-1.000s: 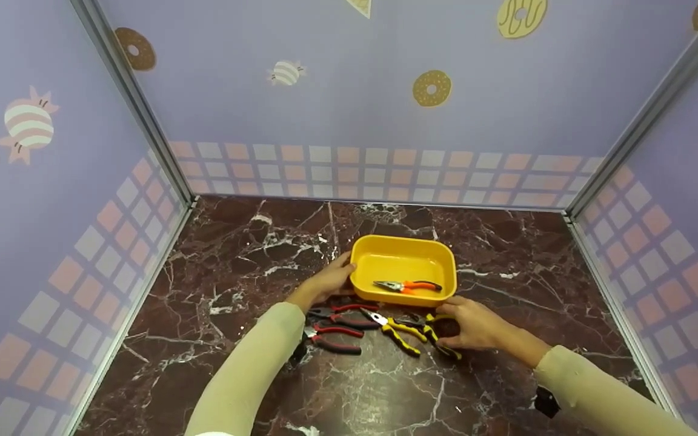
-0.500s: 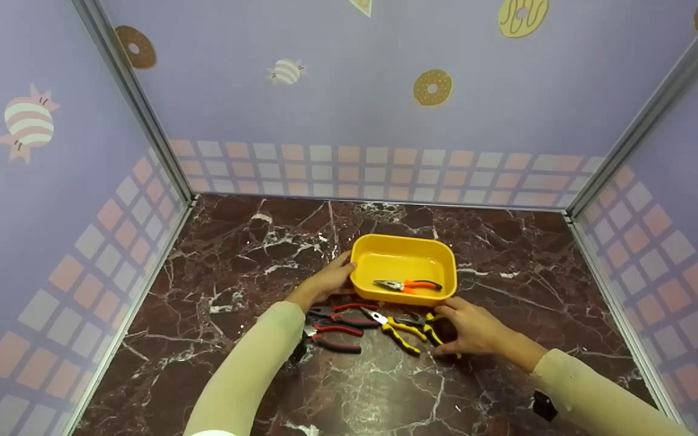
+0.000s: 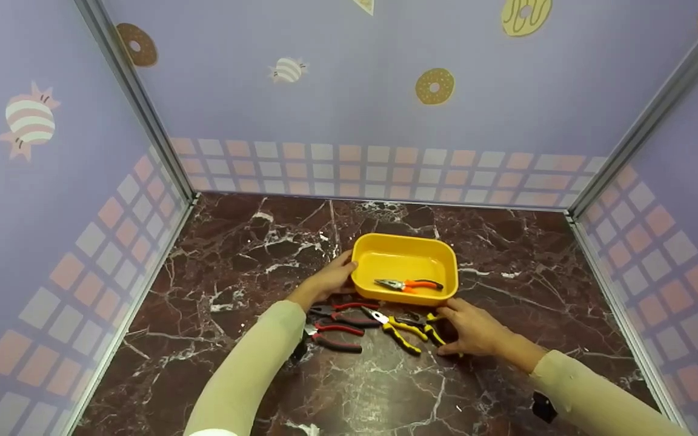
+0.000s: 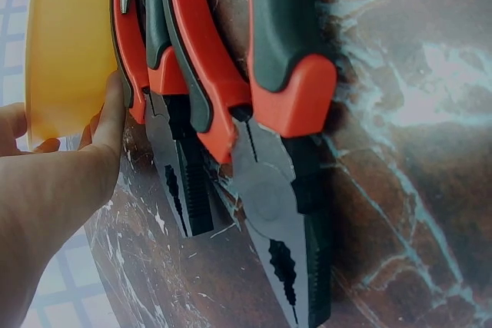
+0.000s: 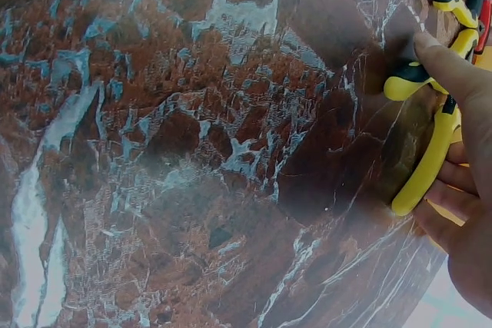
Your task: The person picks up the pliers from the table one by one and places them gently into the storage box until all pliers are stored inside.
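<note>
Right hand (image 3: pixel 476 329) partly hid yellow-handled pliers (image 3: pixel 433 335); its grasp could not be determined. Left hand (image 3: pixel 332 277) gripped the yellow box (image 3: pixel 406 265) beyond them, open side up, long axis left-to-right.

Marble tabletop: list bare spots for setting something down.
Bare: from the yellow tray to the back wall; left hand to left wall; tray's right end to right wall; between the sleeves, nearer than the pliers. Crowded: in front of the tray, with pliers and right hand.
</note>
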A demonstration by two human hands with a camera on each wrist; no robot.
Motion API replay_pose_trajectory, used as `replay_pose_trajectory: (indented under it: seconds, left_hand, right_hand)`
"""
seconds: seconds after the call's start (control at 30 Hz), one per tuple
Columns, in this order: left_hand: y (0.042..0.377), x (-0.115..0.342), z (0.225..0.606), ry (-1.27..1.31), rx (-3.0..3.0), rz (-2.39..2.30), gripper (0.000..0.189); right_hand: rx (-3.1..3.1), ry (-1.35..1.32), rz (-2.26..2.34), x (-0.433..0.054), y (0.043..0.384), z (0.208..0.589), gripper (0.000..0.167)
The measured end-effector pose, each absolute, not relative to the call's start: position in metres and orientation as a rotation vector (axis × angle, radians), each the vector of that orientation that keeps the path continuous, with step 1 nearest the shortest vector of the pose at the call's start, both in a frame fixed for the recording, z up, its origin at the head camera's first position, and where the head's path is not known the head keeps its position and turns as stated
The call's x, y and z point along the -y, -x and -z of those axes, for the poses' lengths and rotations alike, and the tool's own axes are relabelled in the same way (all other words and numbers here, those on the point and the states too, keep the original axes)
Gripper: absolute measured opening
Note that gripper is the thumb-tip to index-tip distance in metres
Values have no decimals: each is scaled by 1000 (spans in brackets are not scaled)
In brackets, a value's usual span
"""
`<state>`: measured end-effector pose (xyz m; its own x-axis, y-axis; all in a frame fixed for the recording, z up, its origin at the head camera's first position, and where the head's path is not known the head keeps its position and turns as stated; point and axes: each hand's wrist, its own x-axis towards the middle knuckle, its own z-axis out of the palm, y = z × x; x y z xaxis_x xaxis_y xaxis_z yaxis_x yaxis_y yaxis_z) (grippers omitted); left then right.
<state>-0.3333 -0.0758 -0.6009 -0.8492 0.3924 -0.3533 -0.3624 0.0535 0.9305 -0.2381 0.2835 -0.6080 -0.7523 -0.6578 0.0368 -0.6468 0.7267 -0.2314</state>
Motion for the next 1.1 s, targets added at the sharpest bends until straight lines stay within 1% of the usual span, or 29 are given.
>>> replay_pose_trajectory:
  seconds: [0.33,0.73,1.1]
  left_hand:
    - [334,76,601,-70,-1788,-1860,54]
    - [334,76,601,-60,-1789,-1861,57]
    - [333,76,605,-31,-1793,-1879,57]
  right_hand:
    - [-2877,1122,367,-282,239,609,67]
    - [-2879,1143,437,-283,240,610,53]
    - [-2857,1117,499,-285,240,610,49]
